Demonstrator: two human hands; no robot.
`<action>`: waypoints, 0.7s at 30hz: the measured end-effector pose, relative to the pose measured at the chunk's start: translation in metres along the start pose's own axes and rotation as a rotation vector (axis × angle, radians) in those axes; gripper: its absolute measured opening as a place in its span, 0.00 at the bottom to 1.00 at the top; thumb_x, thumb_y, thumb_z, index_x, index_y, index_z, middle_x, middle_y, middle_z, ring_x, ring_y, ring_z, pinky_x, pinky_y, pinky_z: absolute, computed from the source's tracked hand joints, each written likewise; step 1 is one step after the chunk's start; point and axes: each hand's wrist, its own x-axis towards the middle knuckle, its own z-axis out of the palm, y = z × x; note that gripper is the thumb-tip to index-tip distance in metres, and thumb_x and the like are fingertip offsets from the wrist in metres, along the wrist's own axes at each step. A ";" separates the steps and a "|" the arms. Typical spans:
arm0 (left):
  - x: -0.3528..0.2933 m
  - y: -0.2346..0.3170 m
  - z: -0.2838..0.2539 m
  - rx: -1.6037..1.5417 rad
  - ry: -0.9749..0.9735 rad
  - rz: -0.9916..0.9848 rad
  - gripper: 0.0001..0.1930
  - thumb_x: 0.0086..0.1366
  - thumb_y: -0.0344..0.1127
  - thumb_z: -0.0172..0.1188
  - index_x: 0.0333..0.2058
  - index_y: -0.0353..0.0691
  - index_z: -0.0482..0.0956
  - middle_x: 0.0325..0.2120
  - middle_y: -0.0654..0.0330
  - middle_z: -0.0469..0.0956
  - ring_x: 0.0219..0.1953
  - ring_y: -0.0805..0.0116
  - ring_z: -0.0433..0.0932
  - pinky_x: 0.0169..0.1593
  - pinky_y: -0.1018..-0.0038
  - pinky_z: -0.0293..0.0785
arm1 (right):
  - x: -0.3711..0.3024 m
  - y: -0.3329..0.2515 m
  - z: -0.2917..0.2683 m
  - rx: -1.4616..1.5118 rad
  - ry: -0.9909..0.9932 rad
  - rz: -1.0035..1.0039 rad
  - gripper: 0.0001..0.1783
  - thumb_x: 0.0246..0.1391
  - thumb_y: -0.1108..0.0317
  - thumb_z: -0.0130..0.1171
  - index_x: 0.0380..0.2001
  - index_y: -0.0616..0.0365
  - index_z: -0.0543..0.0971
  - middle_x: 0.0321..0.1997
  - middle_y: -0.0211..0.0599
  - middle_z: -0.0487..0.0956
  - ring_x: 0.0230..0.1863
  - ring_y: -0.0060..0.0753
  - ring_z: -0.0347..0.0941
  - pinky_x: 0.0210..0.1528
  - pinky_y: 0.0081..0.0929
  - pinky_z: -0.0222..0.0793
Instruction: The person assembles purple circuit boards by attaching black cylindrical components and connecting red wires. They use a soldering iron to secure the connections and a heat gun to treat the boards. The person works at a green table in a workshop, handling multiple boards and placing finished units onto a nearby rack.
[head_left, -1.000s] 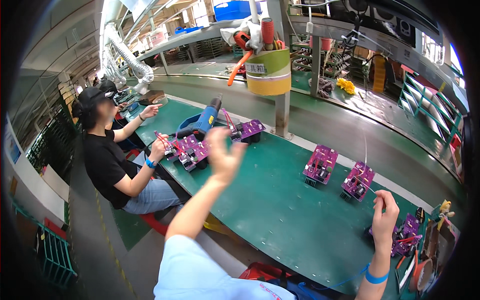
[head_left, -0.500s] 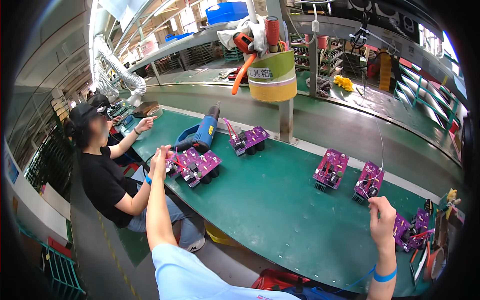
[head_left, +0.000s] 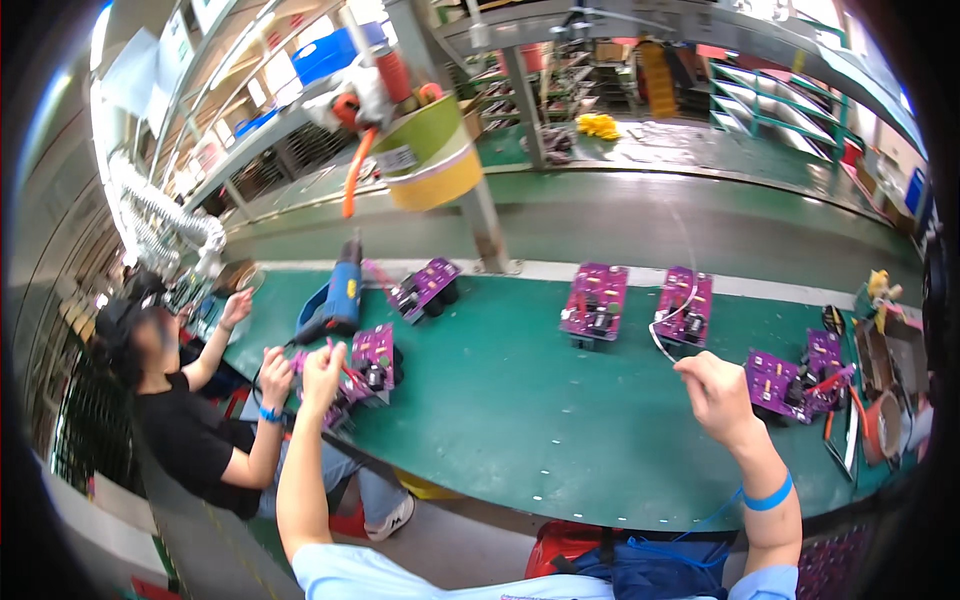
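Observation:
My right hand is closed in a pinch on a thin white cord. The cord curves up and away across a purple circuit board. Off to the left, my left hand is raised with its fingers closed beside another purple circuit board with red wires. A bit of pink shows at its fingertips, too small to make out. Part of that board and another low one are hidden behind the hand. Left of the corded board lies a similar purple board.
A blue heat gun lies behind my left hand, next to a purple board. More boards and a tape roll are at right. A co-worker sits at left. A green-yellow tool bucket hangs above the green table.
The view has swung to the right. My right hand has lifted away from the board with the white cord, which now bends in a loop. My left hand stays closed near the left boards.

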 end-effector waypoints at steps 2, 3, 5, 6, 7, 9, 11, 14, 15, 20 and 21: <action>-0.006 0.054 0.035 0.015 -0.030 0.072 0.21 0.57 0.45 0.53 0.14 0.33 0.70 0.09 0.64 0.66 0.15 0.79 0.61 0.20 0.76 0.57 | -0.007 0.006 -0.002 -0.017 -0.007 0.015 0.08 0.38 0.81 0.52 0.26 0.60 0.72 0.20 0.39 0.71 0.21 0.40 0.70 0.22 0.30 0.64; -0.005 0.079 0.051 0.045 -0.091 0.006 0.21 0.57 0.46 0.53 0.15 0.32 0.71 0.10 0.62 0.68 0.15 0.78 0.63 0.21 0.75 0.59 | -0.010 0.008 -0.003 -0.030 -0.014 0.018 0.08 0.38 0.81 0.52 0.26 0.60 0.72 0.20 0.39 0.71 0.22 0.40 0.70 0.22 0.30 0.64; 0.006 0.111 0.080 0.045 -0.162 -0.065 0.23 0.56 0.49 0.53 0.16 0.31 0.72 0.11 0.60 0.69 0.16 0.76 0.64 0.23 0.74 0.61 | -0.013 0.007 -0.003 -0.039 -0.017 0.003 0.07 0.39 0.80 0.52 0.26 0.60 0.72 0.21 0.38 0.71 0.22 0.40 0.70 0.23 0.30 0.65; 0.015 0.118 0.098 0.010 -0.177 -0.069 0.23 0.55 0.50 0.53 0.17 0.31 0.72 0.11 0.59 0.69 0.17 0.75 0.65 0.24 0.73 0.62 | -0.014 0.006 -0.003 -0.045 -0.021 -0.007 0.07 0.39 0.80 0.52 0.26 0.60 0.72 0.21 0.38 0.71 0.22 0.40 0.70 0.23 0.29 0.66; 0.025 0.125 0.117 -0.049 -0.136 -0.032 0.24 0.55 0.51 0.53 0.16 0.31 0.72 0.11 0.58 0.68 0.17 0.74 0.66 0.24 0.72 0.62 | -0.016 0.003 -0.002 -0.047 -0.024 -0.019 0.07 0.39 0.80 0.52 0.26 0.60 0.72 0.21 0.38 0.71 0.22 0.40 0.70 0.23 0.29 0.66; 0.046 0.142 0.154 -0.022 -0.081 0.037 0.24 0.55 0.51 0.52 0.15 0.32 0.70 0.11 0.57 0.67 0.17 0.72 0.66 0.24 0.71 0.61 | -0.020 0.003 -0.003 -0.033 -0.043 -0.022 0.07 0.39 0.79 0.52 0.26 0.59 0.72 0.21 0.38 0.71 0.22 0.40 0.70 0.23 0.29 0.66; 0.059 0.154 0.191 -0.047 -0.067 0.118 0.24 0.56 0.50 0.51 0.15 0.33 0.69 0.11 0.57 0.66 0.17 0.72 0.65 0.24 0.71 0.61 | -0.028 0.001 -0.006 -0.051 -0.059 -0.023 0.07 0.39 0.79 0.52 0.26 0.59 0.73 0.21 0.37 0.71 0.22 0.40 0.70 0.23 0.29 0.66; 0.061 0.179 0.230 -0.223 -0.164 0.209 0.21 0.58 0.47 0.50 0.16 0.35 0.68 0.10 0.60 0.65 0.16 0.74 0.63 0.23 0.74 0.60 | -0.034 0.002 -0.012 -0.060 -0.068 -0.005 0.07 0.39 0.78 0.53 0.26 0.59 0.73 0.20 0.37 0.71 0.22 0.40 0.70 0.23 0.30 0.66; 0.060 0.185 0.243 -0.367 -0.246 0.191 0.21 0.59 0.46 0.49 0.15 0.35 0.67 0.10 0.63 0.64 0.16 0.76 0.61 0.22 0.75 0.58 | -0.036 0.004 -0.012 -0.060 -0.070 0.009 0.07 0.39 0.78 0.52 0.26 0.59 0.73 0.20 0.37 0.71 0.22 0.40 0.70 0.23 0.30 0.66; 0.057 0.205 0.267 -0.464 -0.423 0.260 0.14 0.60 0.41 0.49 0.20 0.37 0.70 0.16 0.66 0.68 0.22 0.78 0.67 0.28 0.78 0.64 | -0.041 0.010 -0.007 -0.057 -0.089 0.022 0.07 0.39 0.78 0.53 0.26 0.59 0.73 0.20 0.38 0.71 0.22 0.40 0.70 0.23 0.30 0.66; 0.050 0.218 0.262 -0.424 -0.515 0.421 0.11 0.56 0.39 0.54 0.25 0.35 0.71 0.18 0.62 0.71 0.23 0.74 0.70 0.31 0.76 0.66 | -0.042 0.011 -0.007 -0.068 -0.092 0.020 0.07 0.39 0.79 0.53 0.26 0.59 0.73 0.20 0.37 0.71 0.22 0.40 0.70 0.23 0.30 0.66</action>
